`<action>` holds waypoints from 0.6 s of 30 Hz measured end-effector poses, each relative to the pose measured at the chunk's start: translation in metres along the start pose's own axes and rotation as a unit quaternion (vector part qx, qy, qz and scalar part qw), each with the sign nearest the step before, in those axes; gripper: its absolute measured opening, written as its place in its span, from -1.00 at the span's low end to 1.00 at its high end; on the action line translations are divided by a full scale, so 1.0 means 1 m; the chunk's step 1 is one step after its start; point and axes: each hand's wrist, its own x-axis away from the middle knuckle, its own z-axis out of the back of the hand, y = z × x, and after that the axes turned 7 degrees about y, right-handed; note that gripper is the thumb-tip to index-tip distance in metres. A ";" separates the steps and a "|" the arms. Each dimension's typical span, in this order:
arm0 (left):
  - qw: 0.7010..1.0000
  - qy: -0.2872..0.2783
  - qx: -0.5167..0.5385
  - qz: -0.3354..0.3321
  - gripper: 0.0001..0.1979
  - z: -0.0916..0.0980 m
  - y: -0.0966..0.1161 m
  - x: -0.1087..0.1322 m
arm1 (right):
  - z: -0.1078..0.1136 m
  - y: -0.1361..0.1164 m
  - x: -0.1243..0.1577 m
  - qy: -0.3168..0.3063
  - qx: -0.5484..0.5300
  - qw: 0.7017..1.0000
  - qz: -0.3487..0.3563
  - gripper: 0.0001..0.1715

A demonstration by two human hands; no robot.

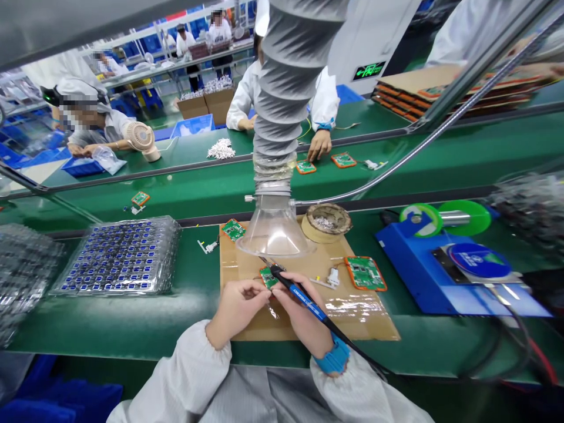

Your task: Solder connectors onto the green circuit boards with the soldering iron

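A small green circuit board (268,277) lies on the brown cardboard sheet (251,329), partly covered by my fingers. My left hand (240,305) is closed in a pinch at the board's near edge; what its fingertips hold is too small to make out. My right hand (304,311) grips a blue and black soldering iron (308,302), its tip pointing up and away over the board. The right fingertips meet the left ones at the board's edge. Right of them lie a white connector part (333,277) and a larger orange-edged circuit board (365,274).
A clear fume hood (275,232) hangs on a grey hose just beyond my hands. Behind it stands a round tub (326,224) of small metal bits. Clear trays (118,255) are stacked left; a blue solder-reel stand (418,264) is right. A co-worker's hand (319,145) is across the bench.
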 end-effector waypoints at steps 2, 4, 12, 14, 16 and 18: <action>1.000 0.003 -0.005 -0.012 -0.82 0.000 -0.001 -0.001 | -0.001 0.002 0.000 0.001 0.004 1.000 -0.004 -0.68; 0.999 0.005 -0.027 -0.039 -0.82 0.002 -0.001 -0.003 | -0.002 0.004 0.000 -0.006 0.008 1.000 -0.004 -0.68; 0.951 -0.005 -0.241 -0.194 -0.84 0.018 -0.006 -0.035 | 0.025 0.016 0.001 0.063 0.122 0.988 0.069 -0.67; 0.944 -0.013 -0.279 -0.175 -0.83 0.018 -0.009 -0.040 | 0.039 0.019 0.001 0.073 0.157 0.980 0.098 -0.70; 0.939 -0.016 -0.300 -0.167 -0.82 0.017 -0.012 -0.043 | 0.050 0.020 0.004 0.076 0.173 0.975 0.121 -0.75; 0.938 -0.016 -0.306 -0.164 -0.82 0.015 -0.014 -0.044 | 0.057 0.022 0.007 0.074 0.168 0.974 0.135 -0.82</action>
